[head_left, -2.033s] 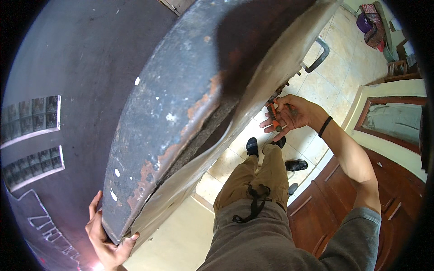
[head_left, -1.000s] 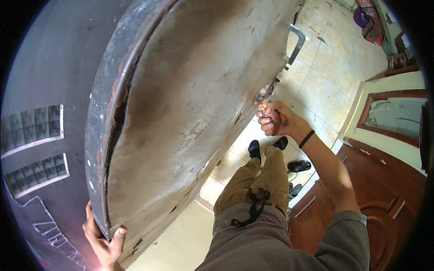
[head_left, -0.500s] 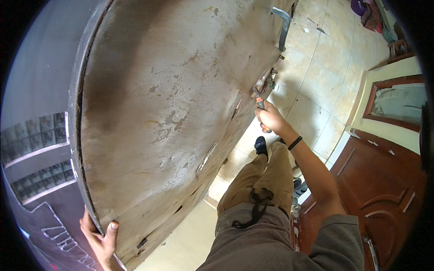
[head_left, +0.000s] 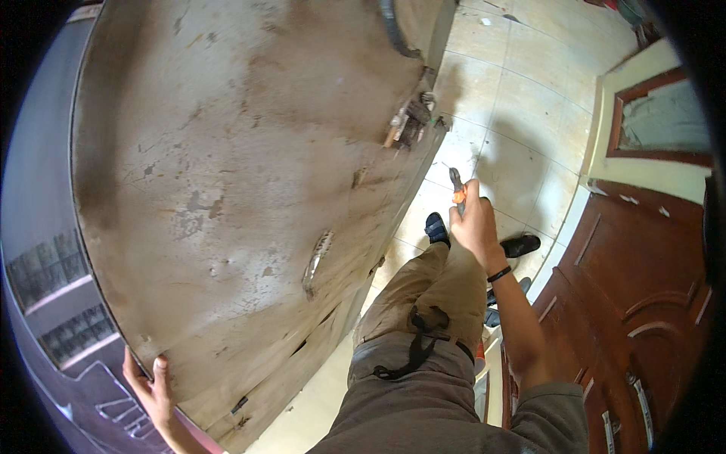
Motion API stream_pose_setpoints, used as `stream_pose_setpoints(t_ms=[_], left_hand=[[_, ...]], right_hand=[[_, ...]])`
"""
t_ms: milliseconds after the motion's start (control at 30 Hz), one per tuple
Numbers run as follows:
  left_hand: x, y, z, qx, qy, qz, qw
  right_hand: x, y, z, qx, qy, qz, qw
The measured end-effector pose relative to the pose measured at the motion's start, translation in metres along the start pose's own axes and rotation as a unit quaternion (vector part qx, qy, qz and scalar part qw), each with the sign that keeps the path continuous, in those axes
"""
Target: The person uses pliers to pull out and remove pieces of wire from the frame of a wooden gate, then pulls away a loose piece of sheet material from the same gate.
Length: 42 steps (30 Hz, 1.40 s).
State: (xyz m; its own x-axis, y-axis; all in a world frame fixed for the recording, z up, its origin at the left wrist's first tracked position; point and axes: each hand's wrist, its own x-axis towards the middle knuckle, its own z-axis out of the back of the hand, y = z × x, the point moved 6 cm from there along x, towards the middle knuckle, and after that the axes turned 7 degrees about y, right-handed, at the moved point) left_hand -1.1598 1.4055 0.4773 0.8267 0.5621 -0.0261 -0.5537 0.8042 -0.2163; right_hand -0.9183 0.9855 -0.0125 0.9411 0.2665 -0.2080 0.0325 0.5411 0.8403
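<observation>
A large worn wooden door panel (head_left: 249, 181), stained and peeling, fills the left and middle of the view. My left hand (head_left: 155, 390) grips its lower left edge, the thumb on the near face and the fingers round the edge. In my right hand (head_left: 476, 231) are pliers (head_left: 456, 181) with orange on their handles, held over the tiled floor, apart from the panel. Nearest to them on the panel is a broken, splintered lock area (head_left: 411, 119) at the right edge. A curved metal handle (head_left: 395, 32) is fixed above it.
Light floor tiles (head_left: 522, 91) run along the right, beside my sandalled foot (head_left: 436, 228). A red-brown carved wooden door (head_left: 605, 303) stands at the right, below a framed glass pane (head_left: 662, 117). At the far left is a dark printed surface (head_left: 45, 189).
My right hand has drawn the pliers away from the lock area, down and to the right. The panel now sits further left in view, my left hand still on its edge.
</observation>
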Motion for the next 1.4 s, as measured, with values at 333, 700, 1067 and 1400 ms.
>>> stream_pose_setpoints(t_ms=[333,700,1067,1400], left_hand=[[-0.008,-0.141,-0.027,0.318,-0.211,-0.258,0.888],[-0.117,-0.255,-0.214,0.023,0.090,-0.423,0.901],[-0.172,-0.232,-0.216,-0.106,0.097,-0.242,0.960],[-0.259,-0.076,-0.248,-0.343,0.025,0.161,0.925]], right_hand=[[-0.095,0.049,0.036,0.073,0.002,0.008,0.997],[-0.199,0.175,0.104,0.064,0.274,0.162,0.946],[-0.233,0.156,0.127,0.077,0.403,0.184,0.893],[-0.233,0.145,0.108,-0.008,0.470,0.136,0.872]])
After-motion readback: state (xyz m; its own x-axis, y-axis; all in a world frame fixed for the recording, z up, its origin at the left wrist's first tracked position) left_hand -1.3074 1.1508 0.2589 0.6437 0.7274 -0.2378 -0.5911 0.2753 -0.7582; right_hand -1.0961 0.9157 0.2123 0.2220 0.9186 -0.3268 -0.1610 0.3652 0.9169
